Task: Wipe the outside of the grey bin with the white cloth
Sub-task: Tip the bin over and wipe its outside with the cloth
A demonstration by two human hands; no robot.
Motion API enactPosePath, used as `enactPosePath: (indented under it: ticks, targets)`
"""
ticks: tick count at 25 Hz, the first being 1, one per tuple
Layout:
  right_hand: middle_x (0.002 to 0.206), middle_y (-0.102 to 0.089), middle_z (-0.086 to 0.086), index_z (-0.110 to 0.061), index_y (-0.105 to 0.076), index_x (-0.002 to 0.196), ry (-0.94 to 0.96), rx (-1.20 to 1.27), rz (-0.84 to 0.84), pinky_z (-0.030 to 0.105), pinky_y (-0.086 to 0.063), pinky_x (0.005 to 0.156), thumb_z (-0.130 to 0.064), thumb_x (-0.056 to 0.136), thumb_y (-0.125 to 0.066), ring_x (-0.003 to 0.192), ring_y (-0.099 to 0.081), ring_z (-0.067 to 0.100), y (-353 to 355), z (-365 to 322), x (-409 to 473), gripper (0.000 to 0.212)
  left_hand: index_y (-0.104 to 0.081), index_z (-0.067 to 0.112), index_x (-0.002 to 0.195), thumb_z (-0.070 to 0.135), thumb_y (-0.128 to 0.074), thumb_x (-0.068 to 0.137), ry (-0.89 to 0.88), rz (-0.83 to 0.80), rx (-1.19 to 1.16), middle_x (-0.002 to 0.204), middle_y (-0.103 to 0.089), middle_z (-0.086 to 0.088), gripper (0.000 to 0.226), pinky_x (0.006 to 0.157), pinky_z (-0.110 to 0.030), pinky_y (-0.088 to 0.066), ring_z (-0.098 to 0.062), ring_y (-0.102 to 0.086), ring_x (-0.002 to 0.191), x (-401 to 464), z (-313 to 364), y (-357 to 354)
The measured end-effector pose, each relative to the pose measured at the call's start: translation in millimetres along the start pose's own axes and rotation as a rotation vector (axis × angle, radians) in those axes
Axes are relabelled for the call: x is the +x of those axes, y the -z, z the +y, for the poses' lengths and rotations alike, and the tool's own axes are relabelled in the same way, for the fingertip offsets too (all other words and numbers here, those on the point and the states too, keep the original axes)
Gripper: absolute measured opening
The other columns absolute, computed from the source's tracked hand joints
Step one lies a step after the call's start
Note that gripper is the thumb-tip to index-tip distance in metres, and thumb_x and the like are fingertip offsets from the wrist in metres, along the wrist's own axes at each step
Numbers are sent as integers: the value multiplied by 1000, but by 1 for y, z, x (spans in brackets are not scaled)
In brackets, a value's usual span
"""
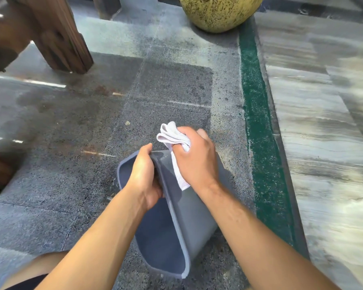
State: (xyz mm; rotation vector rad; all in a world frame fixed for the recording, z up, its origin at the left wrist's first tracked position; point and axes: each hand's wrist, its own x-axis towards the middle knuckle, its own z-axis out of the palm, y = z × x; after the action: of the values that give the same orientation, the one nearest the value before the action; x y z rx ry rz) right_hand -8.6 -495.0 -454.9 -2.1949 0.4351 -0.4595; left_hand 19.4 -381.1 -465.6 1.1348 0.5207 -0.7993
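A grey bin (pixel 189 222) is tilted on its side above the stone floor, its open mouth turned to the left and toward me. My left hand (pixel 145 176) grips the bin's rim, with fingers curled inside the mouth and the thumb on top. My right hand (pixel 195 158) holds a bunched white cloth (pixel 176 141) against the bin's outer wall near its far upper end. A strip of the cloth hangs down over the wall below the hand.
A wooden furniture leg (pixel 57 36) stands at the upper left. A large speckled yellow pot (pixel 218 11) sits at the top centre. A green strip (pixel 258 122) runs along a raised stone ledge (pixel 323 122) on the right. My knee (pixel 25 275) shows at the bottom left.
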Motion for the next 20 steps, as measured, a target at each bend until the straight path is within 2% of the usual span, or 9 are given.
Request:
enactPosePath:
  ticks: [3, 6, 8, 11, 15, 20]
  targets:
    - [96, -54, -1, -30, -71, 118, -7, 34, 45, 34, -47, 81, -18, 86, -67, 89, -61, 24, -1, -7, 1, 34, -75, 11, 119, 52, -36, 101, -51, -58, 6, 110, -80, -14, 60, 81, -36, -59, -27, -78, 92, -5, -1, -8]
    - [95, -48, -3, -32, -70, 117, 12, 24, -19, 36, -49, 80, -22, 87, -65, 86, -59, 22, -11, -15, -9, 31, -72, 17, 109, 40, -36, 100, -159, -129, -84, 105, -76, -9, 43, 80, -33, -55, -22, -73, 90, -5, 0, -11]
    - [97, -47, -4, -35, -66, 116, 5, -16, -44, 40, -52, 78, -36, 89, -62, 87, -60, 23, -16, -21, -16, 28, -67, 21, 94, 43, -35, 100, -227, -138, -136, 93, -71, -6, 40, 77, -32, -53, -20, -69, 85, -4, 1, -11]
    - [98, -48, -4, -35, -64, 116, 3, -78, -31, 39, -52, 74, -57, 93, -53, 88, -62, 25, -21, -23, -21, 34, -63, 24, 77, 60, -27, 102, -289, -117, -104, 75, -71, 1, 57, 65, -24, -55, -14, -70, 72, -8, -2, -13]
    - [90, -48, -1, -27, -68, 103, 28, -76, 82, 44, -51, 74, -53, 97, -50, 80, -57, 27, -30, -18, -22, 32, -59, 26, 75, 66, -26, 101, -385, -76, -25, 77, -64, 0, 58, 76, -31, -50, -16, -63, 76, -13, -6, -18]
    - [83, -41, -6, -24, -71, 91, 9, -93, 179, 43, -48, 78, -51, 92, -50, 72, -44, 19, -40, -4, -20, 34, -77, 31, 64, 77, -42, 85, -417, 103, 135, 77, -77, 7, 62, 98, -42, -56, -17, -72, 87, -8, -14, -13]
